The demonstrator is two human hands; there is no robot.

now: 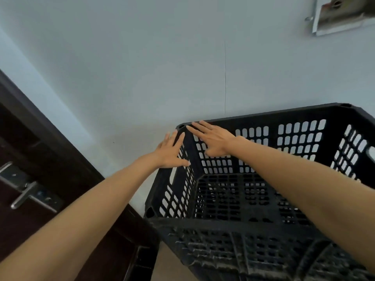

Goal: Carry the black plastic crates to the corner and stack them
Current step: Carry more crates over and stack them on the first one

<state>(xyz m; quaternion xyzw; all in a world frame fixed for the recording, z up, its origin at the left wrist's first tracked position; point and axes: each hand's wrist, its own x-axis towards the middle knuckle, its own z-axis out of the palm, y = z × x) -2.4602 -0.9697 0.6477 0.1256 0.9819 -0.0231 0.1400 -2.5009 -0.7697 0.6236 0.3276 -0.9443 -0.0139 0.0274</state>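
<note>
A black plastic crate (263, 169) fills the lower right of the frame, seen from above, open side up, hard against a pale wall (142, 67). A 2nd black crate (233, 250) is seen under it at the bottom of the frame, its perforated side showing below the top crate's near rim. So at least 2 crates are judged already stacked; how many lie lower cannot be told, since the stack's base is cut off by the frame edge.

The left hand (171, 152) is laid flat, fingers spread, on the outside of the crate's left wall near the far left corner. The right hand (213, 138) is laid flat inside the crate, against the far wall by the same corner. Both hands are open, nothing is gripped; the palms are only pressed on the plastic. No handle slot is being used.

A dark wooden door (40, 169) with a metal lever handle (24, 194) is seen at the lower left, just beside the stack. A metal fixture (341, 15) is mounted on the wall at the upper right.

Stage judged: late. The top crate is set down and looks to be nudged square against the wall. Left to do: any further crates, none of which are in view.
</note>
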